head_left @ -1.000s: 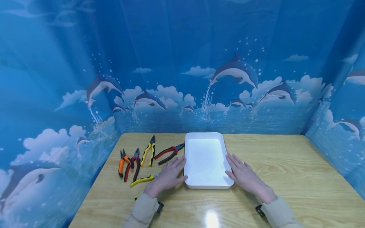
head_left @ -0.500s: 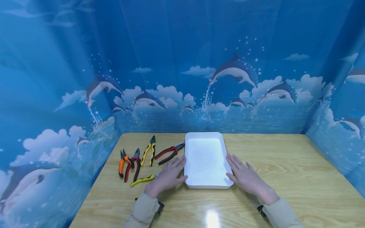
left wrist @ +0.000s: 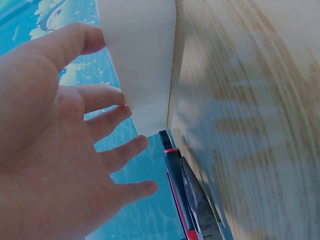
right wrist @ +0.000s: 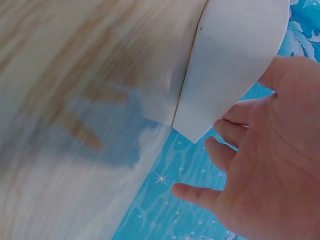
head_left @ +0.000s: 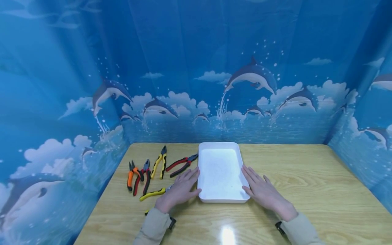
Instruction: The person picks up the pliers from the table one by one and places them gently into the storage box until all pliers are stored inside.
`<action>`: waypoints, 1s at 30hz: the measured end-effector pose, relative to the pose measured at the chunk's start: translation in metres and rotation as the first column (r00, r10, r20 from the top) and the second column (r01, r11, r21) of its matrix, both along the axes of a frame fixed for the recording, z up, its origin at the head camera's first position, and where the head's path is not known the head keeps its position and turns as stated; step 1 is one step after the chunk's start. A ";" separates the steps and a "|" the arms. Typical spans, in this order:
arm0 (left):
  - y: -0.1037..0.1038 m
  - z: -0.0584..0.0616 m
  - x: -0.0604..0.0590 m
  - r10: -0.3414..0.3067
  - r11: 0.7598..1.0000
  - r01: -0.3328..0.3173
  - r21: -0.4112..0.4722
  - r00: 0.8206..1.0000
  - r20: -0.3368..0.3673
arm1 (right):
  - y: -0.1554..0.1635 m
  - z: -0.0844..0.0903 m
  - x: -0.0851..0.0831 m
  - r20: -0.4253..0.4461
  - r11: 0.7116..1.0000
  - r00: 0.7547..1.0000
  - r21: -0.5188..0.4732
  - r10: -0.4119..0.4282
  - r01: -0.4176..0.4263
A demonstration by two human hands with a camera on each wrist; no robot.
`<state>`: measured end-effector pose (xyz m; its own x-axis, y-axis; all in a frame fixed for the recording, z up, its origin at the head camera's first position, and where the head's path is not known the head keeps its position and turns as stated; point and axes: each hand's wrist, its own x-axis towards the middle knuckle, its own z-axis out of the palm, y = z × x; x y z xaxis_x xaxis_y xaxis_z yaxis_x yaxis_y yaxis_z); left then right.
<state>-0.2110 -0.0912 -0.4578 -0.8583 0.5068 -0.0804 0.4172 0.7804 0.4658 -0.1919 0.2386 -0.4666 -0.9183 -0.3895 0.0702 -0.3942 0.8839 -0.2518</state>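
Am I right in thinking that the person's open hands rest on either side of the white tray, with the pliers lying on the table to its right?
Not quite: in the head view the pliers lie left of the white tray, beyond the left hand. The right hand flanks the tray's other side, both hands open.

A light wooden table point(head_left: 306, 183) with a glossy grained top carries it all. Mid-table sits a white rectangular plastic tray point(head_left: 220, 149), long side running away from the person. Left of it lie red-and-black long-nose pliers point(head_left: 182, 164), yellow-and-black pliers point(head_left: 160, 162), red-handled pliers point(head_left: 143, 175), and orange-handled pliers point(head_left: 131, 175). Nearer the front edge, a yellow-handled tool point(head_left: 152, 194) lies crosswise.
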 end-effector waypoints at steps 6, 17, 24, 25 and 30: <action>-0.002 0.001 -0.001 0.008 1.000 -0.008 0.003 0.997 -0.072 | 0.000 -0.004 -0.001 -0.022 1.000 1.000 -0.026 0.014 -0.014; -0.036 0.018 0.006 0.275 0.960 -0.276 0.049 0.893 -0.356 | -0.004 -0.001 0.000 -0.004 1.000 1.000 -0.008 -0.001 0.001; -0.069 0.010 0.019 0.307 0.939 -0.341 -0.049 0.893 -0.329 | -0.004 0.000 0.002 -0.006 1.000 1.000 -0.009 -0.003 0.003; -0.073 0.009 0.021 0.311 0.935 -0.348 -0.069 0.896 -0.317 | -0.003 -0.001 0.001 -0.009 1.000 1.000 -0.007 -0.003 0.003; -0.089 0.006 0.029 0.304 0.924 -0.351 -0.150 0.914 -0.268 | -0.003 -0.001 0.001 -0.020 1.000 1.000 -0.003 -0.001 0.001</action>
<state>-0.1815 -0.1805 -0.4520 -0.9790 0.1888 0.0771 0.2012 0.9558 0.2145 -0.1904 0.2356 -0.4678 -0.9172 -0.3881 0.0903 -0.3982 0.8836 -0.2465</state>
